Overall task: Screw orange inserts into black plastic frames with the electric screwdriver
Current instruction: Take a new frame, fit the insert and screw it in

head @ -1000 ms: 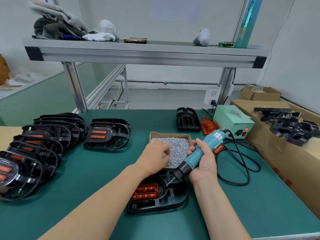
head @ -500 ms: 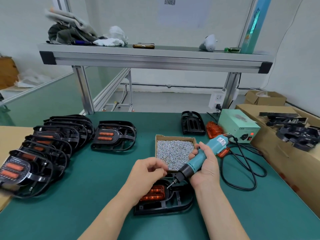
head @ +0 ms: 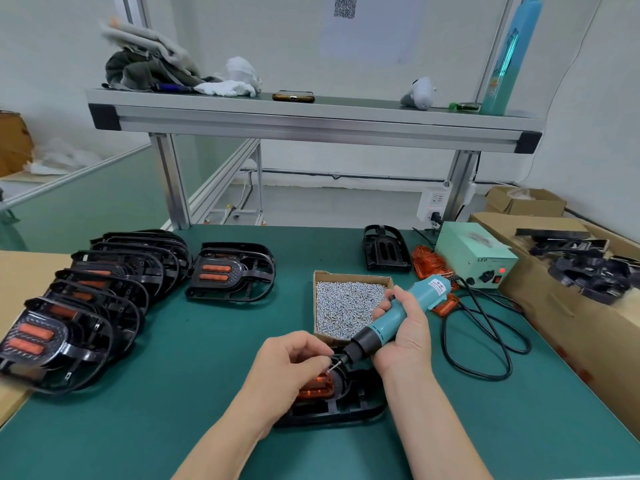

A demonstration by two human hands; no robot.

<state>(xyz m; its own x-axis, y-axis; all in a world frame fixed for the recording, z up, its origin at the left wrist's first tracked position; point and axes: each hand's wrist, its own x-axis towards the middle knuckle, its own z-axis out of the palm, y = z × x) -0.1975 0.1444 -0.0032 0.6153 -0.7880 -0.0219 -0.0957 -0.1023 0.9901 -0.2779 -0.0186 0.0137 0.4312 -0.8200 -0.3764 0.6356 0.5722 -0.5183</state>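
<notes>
A black plastic frame [head: 349,407] with an orange insert [head: 317,388] lies on the green mat in front of me, partly hidden by my left hand. My left hand [head: 289,367] pinches a small screw [head: 331,366] against the driver's bit. My right hand [head: 403,332] grips the teal electric screwdriver [head: 391,317], tilted with its tip down to the left over the frame. A cardboard tray of screws [head: 346,304] sits just behind my hands.
Several finished frames [head: 79,306] overlap in a row at the left, one more frame [head: 232,271] beside them. An empty black frame [head: 384,249], loose orange inserts [head: 429,261] and the green power box [head: 474,254] stand at the back. Black cable [head: 485,337] loops right. A box of frames [head: 588,271] at far right.
My left hand left the screw tray and came back toward me with a screw, bringing it to the driver's bit. The screwdriver stayed tilted over the frame. The camera tilted up.
</notes>
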